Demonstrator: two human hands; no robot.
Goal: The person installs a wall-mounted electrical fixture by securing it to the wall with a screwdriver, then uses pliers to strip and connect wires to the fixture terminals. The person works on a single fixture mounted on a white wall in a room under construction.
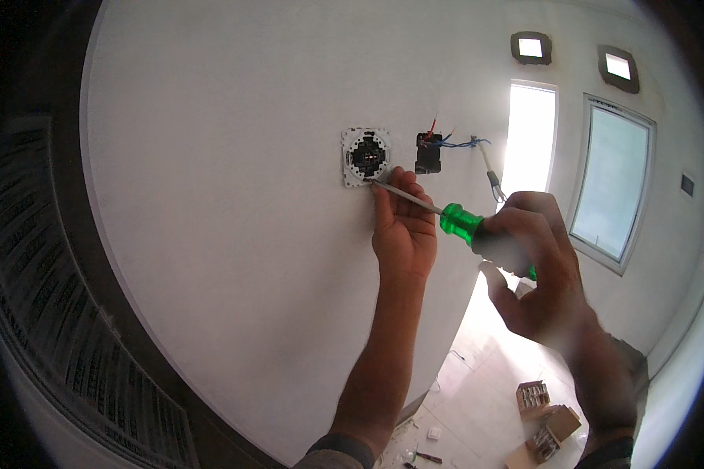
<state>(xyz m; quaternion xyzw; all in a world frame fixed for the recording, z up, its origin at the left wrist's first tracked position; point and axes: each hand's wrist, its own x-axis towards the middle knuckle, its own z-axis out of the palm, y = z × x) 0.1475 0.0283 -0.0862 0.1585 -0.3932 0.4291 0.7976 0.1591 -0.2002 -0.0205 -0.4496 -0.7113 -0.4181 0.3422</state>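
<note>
A wall socket insert (367, 156) with a white square frame and dark round centre sits on the white wall. A screwdriver (461, 223) with a green and black handle slants up to the left, its metal tip at the socket's lower right edge. My right hand (541, 270) is closed round the handle, the thumb standing somewhat off it. My left hand (404, 227) is just below the socket, thumb and fingers curled about the tip end of the shaft. Its fingertips lie close to the socket frame, and the exact contact is hard to make out.
Right of the socket, a black wall box (429, 153) has red and blue wires sticking out. A grey cable (491, 176) hangs near a bright doorway. Opened cartons (554, 431) and a dark-handled tool (429, 458) lie on the tiled floor. A louvred panel (86, 289) runs along the left.
</note>
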